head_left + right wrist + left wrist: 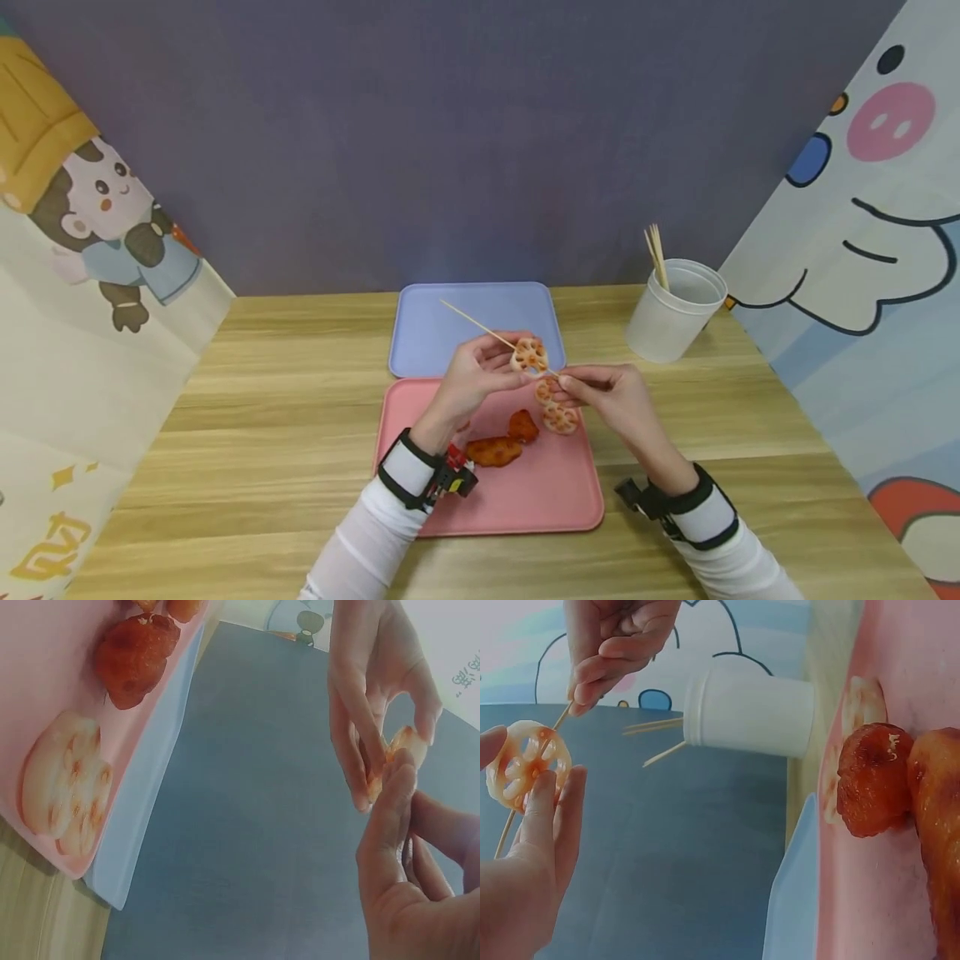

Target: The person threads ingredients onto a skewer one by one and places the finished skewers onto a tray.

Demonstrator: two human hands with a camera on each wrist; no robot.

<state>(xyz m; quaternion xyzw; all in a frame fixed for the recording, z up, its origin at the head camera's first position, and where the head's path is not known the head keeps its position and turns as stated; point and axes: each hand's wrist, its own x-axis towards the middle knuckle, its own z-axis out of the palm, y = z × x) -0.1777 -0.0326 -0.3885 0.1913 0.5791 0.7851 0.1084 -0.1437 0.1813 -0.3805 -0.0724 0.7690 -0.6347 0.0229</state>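
My left hand (474,377) pinches the brittle lotus slice (529,356) by its rim; my right hand (609,393) pinches the thin skewer (480,326).

White sleeves (375,542), black-edged wrist bands (408,471)

Right hand (420,900): lower right, fingertips at the lotus root slice (397,754).
Left hand (375,690): upper right, pinches the same slice.
Pink tray (45,690): left, bearing lotus slices (64,791) and a red-brown piece (135,660).
Blue tray (150,795): just beside it.
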